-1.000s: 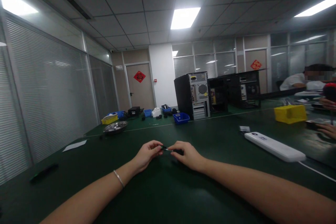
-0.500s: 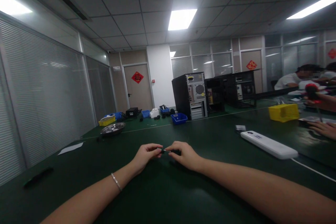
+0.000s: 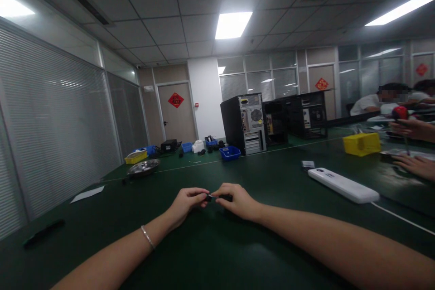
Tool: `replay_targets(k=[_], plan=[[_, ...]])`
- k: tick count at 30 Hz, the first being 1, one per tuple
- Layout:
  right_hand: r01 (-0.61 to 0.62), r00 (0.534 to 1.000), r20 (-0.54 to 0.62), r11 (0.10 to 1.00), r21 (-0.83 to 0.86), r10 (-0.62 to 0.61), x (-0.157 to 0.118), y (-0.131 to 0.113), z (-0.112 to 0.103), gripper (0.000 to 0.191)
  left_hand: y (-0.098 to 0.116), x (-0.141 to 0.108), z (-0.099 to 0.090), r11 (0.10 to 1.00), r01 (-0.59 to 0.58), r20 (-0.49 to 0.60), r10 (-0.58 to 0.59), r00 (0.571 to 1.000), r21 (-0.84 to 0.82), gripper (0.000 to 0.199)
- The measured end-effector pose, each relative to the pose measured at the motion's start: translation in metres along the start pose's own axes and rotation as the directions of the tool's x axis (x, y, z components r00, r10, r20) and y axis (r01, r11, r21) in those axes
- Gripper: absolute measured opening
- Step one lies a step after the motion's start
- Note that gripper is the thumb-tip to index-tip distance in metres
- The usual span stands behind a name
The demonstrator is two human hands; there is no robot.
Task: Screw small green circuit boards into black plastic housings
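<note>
Observed from where I stand: both bare hands are at work over the green table [image 3: 193, 258], close together and near the middle of its front part. The left hand [image 3: 186, 201] grips a small dark piece [image 3: 208, 198] between thumb and fingertips; the fingers hide most of it, and I cannot tell what it is. The right hand [image 3: 242, 201] grasps a slim tool [image 3: 229, 198] by its dark handle, the short bright shaft pointing across at the piece. Whether shaft and piece actually touch cannot be told from here. A pale bracelet [image 3: 147, 236] is worn on the left wrist.

Surroundings noted: on the left lie a white sheet [image 3: 87, 194] and a long dark object [image 3: 44, 234] (too dim to identify). A shiny metal dish [image 3: 144, 167] sits beyond the sheet. Ahead, a blue bin [image 3: 229, 153] stands just beside a computer case [image 3: 242, 124], which is upright. To the right lies a white power strip [image 3: 343, 185], its cord trailing rightward, with a yellow bin [image 3: 362, 144] behind it. At far right, a co-worker's hand holds a red-topped tool [image 3: 400, 113].
</note>
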State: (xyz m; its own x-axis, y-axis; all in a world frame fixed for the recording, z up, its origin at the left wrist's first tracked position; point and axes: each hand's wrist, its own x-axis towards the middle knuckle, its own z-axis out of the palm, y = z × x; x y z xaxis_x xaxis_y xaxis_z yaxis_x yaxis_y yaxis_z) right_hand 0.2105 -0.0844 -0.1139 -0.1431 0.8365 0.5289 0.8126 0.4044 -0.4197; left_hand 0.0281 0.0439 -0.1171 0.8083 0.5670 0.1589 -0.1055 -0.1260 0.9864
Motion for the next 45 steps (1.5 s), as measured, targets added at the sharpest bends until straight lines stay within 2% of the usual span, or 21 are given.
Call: replay_targets(k=[5, 10, 13, 16, 20, 23, 27, 35, 40, 43, 45], plan=[[-0.005, 1.000, 0.017, 0.999, 0.037, 0.005, -0.001, -0.001, -0.001, 0.029, 0.003, -0.001, 0.002, 0.999, 0.032, 0.042, -0.031, 0.999, -0.033, 0.032], [-0.056, 0.998, 0.000, 0.998, 0.017, 0.056, 0.000, 0.001, 0.001, 0.028, -0.002, 0.004, -0.003, 0.999, -0.034, -0.011, 0.033, 0.999, -0.037, 0.025], [-0.074, 0.997, -0.029, 0.997, 0.037, 0.075, 0.000, 0.002, 0.000, 0.029, -0.003, 0.005, -0.008, 0.998, -0.042, -0.028, 0.044, 0.999, 0.044, 0.026], [-0.072, 0.997, -0.035, 0.997, 0.043, 0.073, -0.001, 0.003, 0.000, 0.029, -0.002, 0.003, -0.008, 0.970, -0.068, 0.068, 0.054, 0.996, 0.232, 0.030], [-0.076, 0.996, -0.047, 0.996, 0.048, 0.078, -0.001, 0.001, -0.001, 0.029, 0.002, -0.001, 0.000, 0.852, -0.199, 0.261, 0.076, 0.962, 0.484, 0.031], [-0.075, 0.996, -0.049, 0.995, 0.058, 0.078, -0.001, 0.000, -0.001, 0.028, 0.005, -0.003, 0.005, 0.766, -0.274, 0.304, 0.107, 0.947, 0.582, 0.033], [-0.078, 0.996, -0.046, 0.995, 0.065, 0.081, -0.001, 0.002, 0.000, 0.028, 0.009, -0.007, 0.007, 0.706, -0.323, 0.343, 0.121, 0.932, 0.630, 0.036], [-0.092, 0.995, -0.039, 0.995, 0.048, 0.094, 0.000, 0.006, 0.002, 0.027, 0.011, -0.009, 0.010, 0.705, -0.299, 0.320, 0.106, 0.941, 0.643, 0.036], [-0.123, 0.992, -0.008, 0.992, 0.028, 0.123, 0.001, 0.010, 0.004, 0.026, 0.013, -0.008, 0.009, 0.702, -0.269, 0.249, 0.133, 0.959, 0.660, 0.037], [-0.160, 0.987, 0.010, 0.987, -0.022, 0.161, 0.000, 0.009, 0.005, 0.025, 0.016, -0.008, 0.003, 0.671, -0.250, 0.282, 0.064, 0.957, 0.698, 0.036], [-0.179, 0.982, 0.047, 0.982, -0.057, 0.181, -0.001, 0.005, 0.005, 0.032, 0.017, -0.008, -0.002, 0.658, -0.257, 0.337, 0.007, 0.942, 0.707, 0.041]])
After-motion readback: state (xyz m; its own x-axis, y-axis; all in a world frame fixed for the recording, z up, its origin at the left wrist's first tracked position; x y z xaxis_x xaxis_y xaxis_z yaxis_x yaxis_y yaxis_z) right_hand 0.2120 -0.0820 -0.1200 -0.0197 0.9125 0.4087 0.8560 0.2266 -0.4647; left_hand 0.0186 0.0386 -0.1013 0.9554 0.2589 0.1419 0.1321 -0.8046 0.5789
